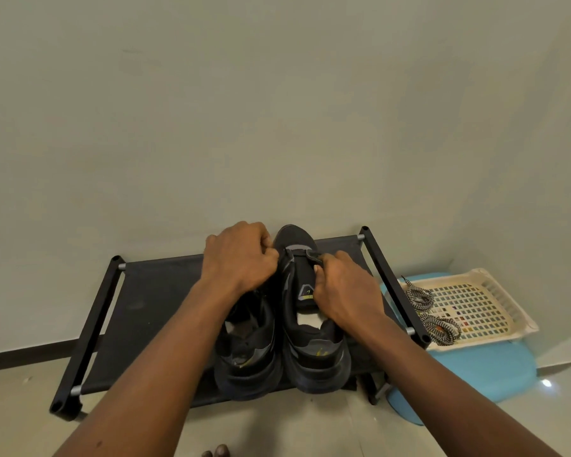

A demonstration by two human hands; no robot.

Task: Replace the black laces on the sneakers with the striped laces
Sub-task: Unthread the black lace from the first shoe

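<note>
Pale grey-green wall and glossy floor tiles frame a low black shoe rack with a fabric shelf, which brings the work up off the floor. On it we see the pair side by side, toes to the wall, so the eyelet rows run away from us.

Both hands work on the black mesh sneaker nearer the basket. Our left hand is curled tight against the left side of its lowest eyelets. Our right hand pinches the opposite edge between thumb and forefinger, a grip that suits drawing a lace through. The tongue lies bare, so we judge this shoe nearly unlaced; black on black, we cannot tell whether any black lace remains between the fingers.

The second black sneaker sits partly under our left forearm. Two coiled black-and-white striped laces wait untouched in a cream perforated plastic basket on a light blue stool, just beside the rack and within the right hand's reach.
</note>
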